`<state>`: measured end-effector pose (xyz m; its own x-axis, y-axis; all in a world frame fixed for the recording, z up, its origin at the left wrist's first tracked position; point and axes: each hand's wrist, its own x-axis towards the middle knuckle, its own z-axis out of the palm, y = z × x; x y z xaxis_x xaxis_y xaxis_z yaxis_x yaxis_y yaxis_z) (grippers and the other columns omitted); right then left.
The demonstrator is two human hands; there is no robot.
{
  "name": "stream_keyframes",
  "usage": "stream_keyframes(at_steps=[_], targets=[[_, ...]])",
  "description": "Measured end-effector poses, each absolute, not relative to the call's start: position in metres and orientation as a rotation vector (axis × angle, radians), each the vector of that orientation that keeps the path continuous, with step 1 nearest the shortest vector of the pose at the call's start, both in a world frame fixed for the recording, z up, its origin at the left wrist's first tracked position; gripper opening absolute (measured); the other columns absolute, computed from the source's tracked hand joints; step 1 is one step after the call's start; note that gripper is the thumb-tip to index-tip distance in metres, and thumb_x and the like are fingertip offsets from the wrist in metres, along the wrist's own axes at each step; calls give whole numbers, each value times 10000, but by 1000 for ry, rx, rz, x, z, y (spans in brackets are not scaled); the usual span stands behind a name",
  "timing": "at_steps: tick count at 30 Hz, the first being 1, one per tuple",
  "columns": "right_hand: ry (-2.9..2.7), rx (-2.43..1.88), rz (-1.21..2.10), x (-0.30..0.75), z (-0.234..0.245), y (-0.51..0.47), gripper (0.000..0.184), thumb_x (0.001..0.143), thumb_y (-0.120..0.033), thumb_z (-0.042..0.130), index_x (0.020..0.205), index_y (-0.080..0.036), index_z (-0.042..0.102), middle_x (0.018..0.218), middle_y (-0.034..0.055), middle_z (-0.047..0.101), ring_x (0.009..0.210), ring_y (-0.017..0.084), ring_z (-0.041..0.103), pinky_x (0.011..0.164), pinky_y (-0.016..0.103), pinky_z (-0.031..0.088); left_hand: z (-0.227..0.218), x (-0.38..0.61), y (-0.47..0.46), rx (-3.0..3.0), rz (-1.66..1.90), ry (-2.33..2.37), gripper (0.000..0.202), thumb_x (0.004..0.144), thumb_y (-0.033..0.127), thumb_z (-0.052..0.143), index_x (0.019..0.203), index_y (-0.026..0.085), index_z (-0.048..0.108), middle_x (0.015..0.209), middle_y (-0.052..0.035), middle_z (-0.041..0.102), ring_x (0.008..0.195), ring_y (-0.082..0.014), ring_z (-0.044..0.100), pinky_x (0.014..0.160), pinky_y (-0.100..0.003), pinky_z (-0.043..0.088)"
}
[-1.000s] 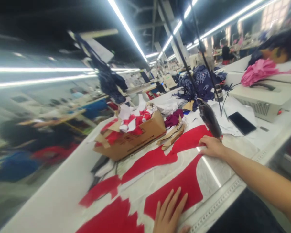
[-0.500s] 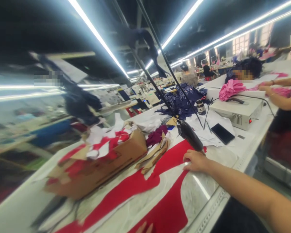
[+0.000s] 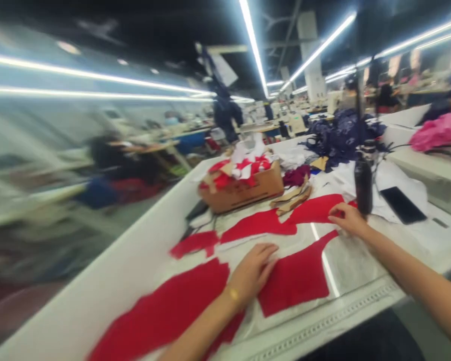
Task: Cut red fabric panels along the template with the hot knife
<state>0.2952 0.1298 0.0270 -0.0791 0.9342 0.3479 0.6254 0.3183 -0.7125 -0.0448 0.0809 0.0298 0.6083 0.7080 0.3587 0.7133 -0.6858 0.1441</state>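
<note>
Red fabric pieces (image 3: pixel 296 278) lie spread on a white cutting table (image 3: pixel 135 265). My left hand (image 3: pixel 252 273) rests flat on the table at the edge of a red piece, fingers stretched out. My right hand (image 3: pixel 346 219) lies further right on the far red strip (image 3: pixel 315 208), fingers pinched on its edge. A dark hanging tool (image 3: pixel 363 186) stands just behind that hand; whether the hand touches it I cannot tell. The picture is smeared by motion.
A cardboard box (image 3: pixel 244 193) of red and white scraps stands behind the red pieces. A black phone (image 3: pixel 403 204), white papers, a dark blue fabric heap (image 3: pixel 342 138) and a grey machine with pink cloth (image 3: pixel 438 131) lie to the right. Other people work at distant tables.
The view swung left and down. My left hand has come back into view and now lies on the red fabric. My right hand stays beside the dark tool.
</note>
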Motion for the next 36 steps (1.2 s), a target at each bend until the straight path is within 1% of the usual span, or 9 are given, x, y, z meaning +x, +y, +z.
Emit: stream_keyframes(at_steps=[4,6,9,14,19,23,27,30,36], targets=[[-1841,-1395,551,289,34,144,56,802,-253,711,822,-208,737,857,41,756,721,176,660,700,311,542,32,-39,113,-2766,-499,-1388,243,943,208,583,1122,190,745,1099,-115,726,1034,-231,681,948,-369,585],[-1875,-1399,560,281,37,147,74,796,-273,719,830,-214,746,859,40,762,734,181,668,705,312,542,29,-34,124,-2776,-452,-1408,221,916,187,637,1107,188,748,1051,-102,712,1016,-233,660,927,-363,575],[-1916,-1425,550,261,37,148,86,794,-273,723,850,-214,752,861,34,758,730,174,663,707,306,540,28,-21,134,-2801,-413,-1401,194,911,187,668,1087,176,749,1022,-100,683,1005,-236,627,918,-359,550],[-2005,-1443,510,230,34,150,75,802,-256,730,860,-218,758,863,29,729,720,163,647,693,290,521,28,2,150,-2834,-385,-1364,126,936,192,647,987,176,761,982,-98,652,1001,-242,598,922,-363,514],[-2089,-1406,461,216,37,151,72,828,-240,716,884,-219,757,894,36,715,784,167,651,746,288,515,24,8,153,-2826,-389,-1362,182,954,146,581,896,168,752,909,-89,648,932,-232,597,871,-349,498],[-2142,-1382,462,210,35,153,93,836,-221,715,918,-225,760,903,36,711,795,168,649,737,279,505,24,2,148,-2811,-404,-1378,176,958,152,571,933,168,745,928,-92,656,920,-231,594,850,-345,491],[-2181,-1393,479,205,32,156,125,833,-180,702,933,-221,764,897,38,705,775,168,639,710,274,489,24,1,147,-2801,-395,-1387,131,954,196,616,965,162,743,984,-109,666,966,-249,594,909,-380,481],[-2207,-1406,478,203,32,157,155,817,-150,698,933,-223,771,908,44,703,792,178,639,706,279,480,23,3,148,-2803,-387,-1387,148,964,186,603,945,159,747,982,-113,677,976,-252,598,940,-395,471],[-2246,-1369,448,198,32,158,205,833,-116,654,945,-230,783,933,55,689,838,192,634,747,293,491,25,-1,149,-2812,-418,-1403,190,973,189,574,946,180,762,917,-88,675,917,-233,605,859,-351,483]])
